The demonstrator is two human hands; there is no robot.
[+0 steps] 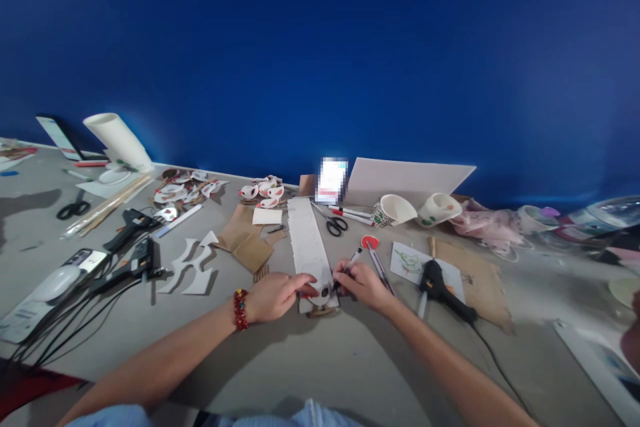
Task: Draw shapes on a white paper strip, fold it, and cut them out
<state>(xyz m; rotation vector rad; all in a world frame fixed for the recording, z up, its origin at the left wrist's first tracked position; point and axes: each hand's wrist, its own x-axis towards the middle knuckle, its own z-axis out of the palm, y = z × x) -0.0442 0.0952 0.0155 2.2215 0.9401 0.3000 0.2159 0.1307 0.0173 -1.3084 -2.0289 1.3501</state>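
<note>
While my left hand [274, 296] presses flat with its fingers on the near end of the long white strip [309, 248], my right hand [363, 283] is closed around a pen [351, 261] just right of that end. Further right of the strip lies a black glue gun [440, 287]. Behind the strip's far end, scissors [335, 221] and two paper cups [417, 209] lie before the blue wall.
</note>
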